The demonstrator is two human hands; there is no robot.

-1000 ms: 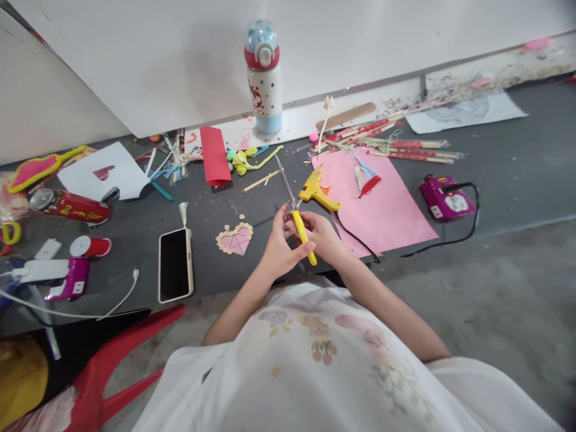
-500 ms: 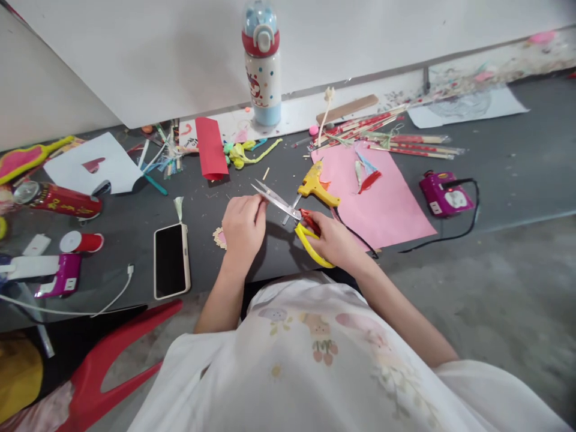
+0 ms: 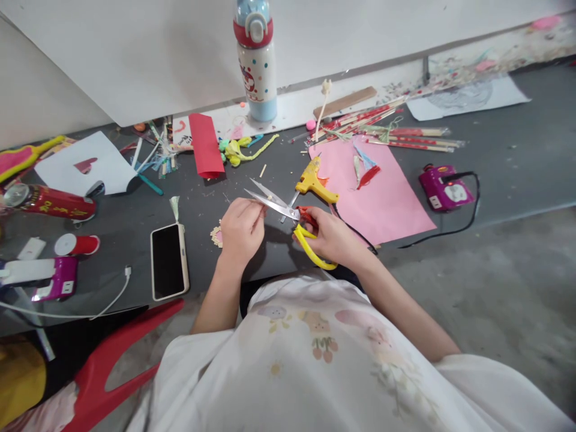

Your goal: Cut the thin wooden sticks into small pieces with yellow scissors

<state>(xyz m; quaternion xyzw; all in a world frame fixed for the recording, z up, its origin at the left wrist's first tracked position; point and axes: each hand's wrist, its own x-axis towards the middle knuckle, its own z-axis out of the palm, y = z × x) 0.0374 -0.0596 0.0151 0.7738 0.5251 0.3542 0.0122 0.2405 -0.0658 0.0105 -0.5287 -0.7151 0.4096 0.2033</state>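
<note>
My right hand (image 3: pixel 330 237) is wrapped round the handles of the scissors (image 3: pixel 281 208), one yellow and one orange-red. The scissors' blades stand apart and point left towards my left hand (image 3: pixel 243 231). That hand is closed in a pinch, and the pale tip of a thin stick (image 3: pixel 269 197) shows between the blades; my fingers hide the rest. Partly behind my left hand lies a small pink piece edged with pale round bits (image 3: pixel 216 235). Just beyond the scissors lies a yellow glue gun (image 3: pixel 314 183), its nozzle towards the back.
Pink paper (image 3: pixel 389 204) lies right of the glue gun, with small tassels on it. A bottle (image 3: pixel 257 72) stands at the back. A phone (image 3: pixel 169 262), red can (image 3: pixel 54 201) and thread spool (image 3: pixel 77 244) are on the left. A purple power block (image 3: pixel 445 189) with a cord sits right.
The scissor blades have spread wider, and a pale stick tip now shows between them. Both hands stay nearly in place; the view has shifted slightly.
</note>
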